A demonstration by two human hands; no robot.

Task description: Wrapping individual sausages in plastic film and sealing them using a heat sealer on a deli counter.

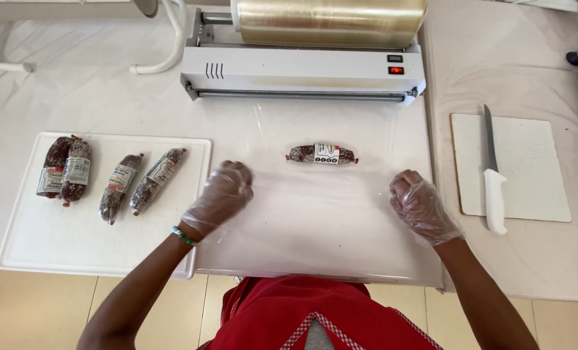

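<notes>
1. A thin, clear disposable glove is worn on the left hand (pixel 221 194); it is crinkled and loose, and its cuff ends at the wrist.
2. A matching clear glove is worn on the right hand (pixel 420 206) (the same wrinkled plastic film, slightly glossy where light is caught).
3. A beaded bracelet (pixel 184 236) in green and pale tones is seen at the left wrist, just below the glove's cuff.
4. Both forearms are left bare; no sleeves are seen.
5. A red apron (pixel 315 311) is worn over the chest, edged with red-and-white checked trim, and a grey garment is glimpsed beneath it at the neckline.
</notes>
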